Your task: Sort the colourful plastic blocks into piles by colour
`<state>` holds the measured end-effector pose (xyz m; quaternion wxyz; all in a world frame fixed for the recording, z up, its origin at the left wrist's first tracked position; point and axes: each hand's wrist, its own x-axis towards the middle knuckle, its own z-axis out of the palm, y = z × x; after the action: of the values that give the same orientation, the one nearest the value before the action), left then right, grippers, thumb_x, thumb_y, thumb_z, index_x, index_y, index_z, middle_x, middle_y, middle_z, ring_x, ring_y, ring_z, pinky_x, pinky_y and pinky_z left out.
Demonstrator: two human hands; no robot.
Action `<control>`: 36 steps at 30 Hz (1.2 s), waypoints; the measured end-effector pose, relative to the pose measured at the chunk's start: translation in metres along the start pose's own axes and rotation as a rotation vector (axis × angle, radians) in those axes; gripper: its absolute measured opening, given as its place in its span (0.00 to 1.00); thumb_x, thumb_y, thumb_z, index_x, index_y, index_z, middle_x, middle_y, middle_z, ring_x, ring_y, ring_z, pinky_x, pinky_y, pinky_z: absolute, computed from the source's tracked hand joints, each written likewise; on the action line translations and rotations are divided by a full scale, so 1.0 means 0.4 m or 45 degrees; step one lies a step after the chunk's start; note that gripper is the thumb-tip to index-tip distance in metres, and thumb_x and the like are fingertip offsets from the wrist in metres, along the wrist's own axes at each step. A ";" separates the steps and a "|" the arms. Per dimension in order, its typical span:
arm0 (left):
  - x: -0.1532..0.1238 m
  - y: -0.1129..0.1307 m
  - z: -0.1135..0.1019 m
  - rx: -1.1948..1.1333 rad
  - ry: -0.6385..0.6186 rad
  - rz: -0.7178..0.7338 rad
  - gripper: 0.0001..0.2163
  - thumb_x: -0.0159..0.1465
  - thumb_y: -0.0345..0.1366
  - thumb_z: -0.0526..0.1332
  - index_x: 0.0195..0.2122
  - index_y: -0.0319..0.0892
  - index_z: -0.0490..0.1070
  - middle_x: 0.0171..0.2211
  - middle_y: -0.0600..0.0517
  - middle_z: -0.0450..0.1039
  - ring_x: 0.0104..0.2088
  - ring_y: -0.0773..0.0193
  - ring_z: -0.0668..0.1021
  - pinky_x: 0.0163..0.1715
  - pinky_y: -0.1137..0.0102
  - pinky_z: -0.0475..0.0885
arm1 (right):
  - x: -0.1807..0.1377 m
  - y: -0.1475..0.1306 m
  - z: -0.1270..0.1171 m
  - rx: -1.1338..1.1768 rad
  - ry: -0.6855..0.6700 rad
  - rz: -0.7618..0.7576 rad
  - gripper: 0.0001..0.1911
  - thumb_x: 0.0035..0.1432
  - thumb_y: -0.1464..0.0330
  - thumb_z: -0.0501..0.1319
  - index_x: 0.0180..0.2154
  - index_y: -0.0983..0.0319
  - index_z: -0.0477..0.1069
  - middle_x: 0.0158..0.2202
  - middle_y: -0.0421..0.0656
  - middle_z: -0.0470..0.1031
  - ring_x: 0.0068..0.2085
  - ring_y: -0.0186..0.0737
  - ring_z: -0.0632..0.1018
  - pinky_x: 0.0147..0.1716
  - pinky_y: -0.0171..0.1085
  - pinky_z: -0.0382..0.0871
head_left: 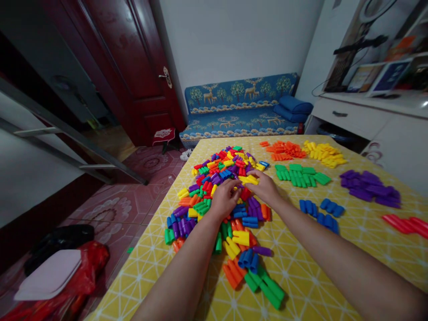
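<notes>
A mixed heap of bullet-shaped plastic building pieces (214,176) in red, orange, yellow, green, blue and purple covers the left half of the table. My left hand (225,196) is over the middle of it, fingers curled and pressed together; whatever they pinch is hidden. Close beside it, my right hand (264,188) has thumb and fingers closed around yellow plastic pieces (249,179). Nearer to me, joined green pieces (265,285), orange pieces (233,273) and blue pieces (248,259) trail off the heap between my forearms.
Single-colour groups lie at right: orange (287,150), yellow (324,154), green (301,175), purple (370,187), blue (321,215) and red (406,224). A patterned yellow cloth (301,276) covers the table. Beyond stand a blue sofa (234,113) and a white cabinet (397,138).
</notes>
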<state>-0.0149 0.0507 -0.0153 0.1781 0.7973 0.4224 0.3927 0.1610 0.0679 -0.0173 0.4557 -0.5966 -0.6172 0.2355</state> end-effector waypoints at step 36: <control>-0.003 -0.005 -0.005 -0.166 -0.231 -0.068 0.19 0.63 0.47 0.63 0.52 0.44 0.76 0.41 0.47 0.82 0.42 0.57 0.82 0.40 0.68 0.76 | 0.210 0.163 -0.409 -0.080 0.747 0.621 0.10 0.51 0.70 0.69 0.27 0.66 0.68 0.18 0.38 0.66 0.20 0.32 0.67 0.23 0.37 0.63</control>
<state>-0.0179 0.0509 -0.0158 0.2776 0.8048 0.3991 0.3406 0.3438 0.1180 0.0294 0.5249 -0.7817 -0.3075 0.1372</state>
